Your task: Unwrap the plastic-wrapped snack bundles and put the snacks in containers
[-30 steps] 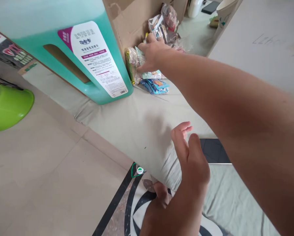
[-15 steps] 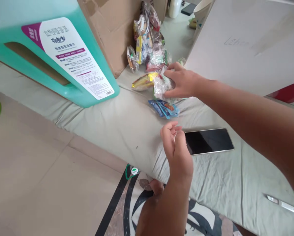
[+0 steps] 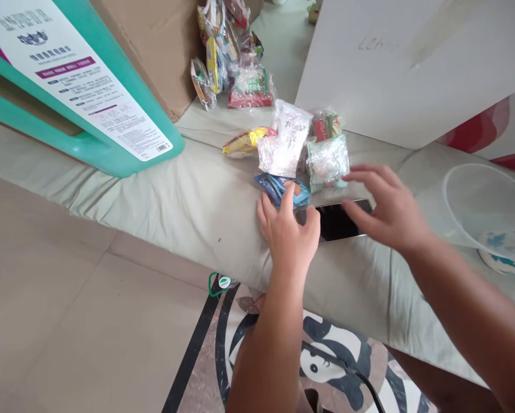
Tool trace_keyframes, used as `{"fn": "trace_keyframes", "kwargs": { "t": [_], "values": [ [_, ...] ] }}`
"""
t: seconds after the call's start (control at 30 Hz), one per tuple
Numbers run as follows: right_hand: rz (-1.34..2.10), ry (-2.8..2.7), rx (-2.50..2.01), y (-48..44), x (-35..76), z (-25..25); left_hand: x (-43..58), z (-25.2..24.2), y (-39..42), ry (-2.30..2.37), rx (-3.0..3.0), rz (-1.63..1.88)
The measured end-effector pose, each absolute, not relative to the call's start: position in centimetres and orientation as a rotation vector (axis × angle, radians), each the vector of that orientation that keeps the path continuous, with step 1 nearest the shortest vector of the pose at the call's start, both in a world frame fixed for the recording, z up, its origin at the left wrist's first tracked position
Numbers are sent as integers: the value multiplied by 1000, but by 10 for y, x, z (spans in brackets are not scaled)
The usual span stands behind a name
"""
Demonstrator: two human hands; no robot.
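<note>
My left hand (image 3: 289, 232) has its fingers spread, with the index fingertip at a blue snack packet (image 3: 274, 188). Beside its thumb lies a black phone (image 3: 337, 222), partly covered by both hands. Over the phone's right end is my right hand (image 3: 386, 206), fingers apart and holding nothing. Its fingertips come close to a clear-wrapped pale green packet (image 3: 328, 162); whether they touch I cannot tell. A silvery white packet (image 3: 286, 137) lies between the two, with a yellow packet (image 3: 249, 141) on its left. Behind the pale green one sits a red and green packet (image 3: 327, 125).
More wrapped snacks (image 3: 229, 51) are heaped against a cardboard box (image 3: 149, 46). A large green liquid jug (image 3: 171, 137) stands at the left. A white box (image 3: 395, 74) is at the back right, a clear plastic tub (image 3: 476, 212) at the right. The cloth-covered surface (image 3: 175, 212) ends above a tiled floor (image 3: 80, 304).
My right hand has left the packets and moved right and toward me. The left hand has gone forward to the blue packet and opened. The view has shifted to the right.
</note>
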State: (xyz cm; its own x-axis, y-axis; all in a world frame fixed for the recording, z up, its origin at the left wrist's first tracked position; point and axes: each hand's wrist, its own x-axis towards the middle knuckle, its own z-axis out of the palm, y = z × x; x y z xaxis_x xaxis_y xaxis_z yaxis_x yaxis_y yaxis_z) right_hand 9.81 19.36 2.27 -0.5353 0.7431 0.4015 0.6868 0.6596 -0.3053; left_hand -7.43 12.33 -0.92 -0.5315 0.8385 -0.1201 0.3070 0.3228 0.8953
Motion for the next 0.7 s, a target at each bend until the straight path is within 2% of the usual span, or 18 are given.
{"fn": "trace_keyframes", "kwargs": {
  "t": [0.13,0.4,0.7],
  "values": [
    [268,-2310,-1255,135,138,0,-68,-14,126,2074,1041,1163],
    [309,-2150,-1442,72,210,-4,-52,-20,132,1726,640,1644],
    [366,-1872,-1360,54,242,6,-70,-31,135,2090,629,1900]
  ]
}}
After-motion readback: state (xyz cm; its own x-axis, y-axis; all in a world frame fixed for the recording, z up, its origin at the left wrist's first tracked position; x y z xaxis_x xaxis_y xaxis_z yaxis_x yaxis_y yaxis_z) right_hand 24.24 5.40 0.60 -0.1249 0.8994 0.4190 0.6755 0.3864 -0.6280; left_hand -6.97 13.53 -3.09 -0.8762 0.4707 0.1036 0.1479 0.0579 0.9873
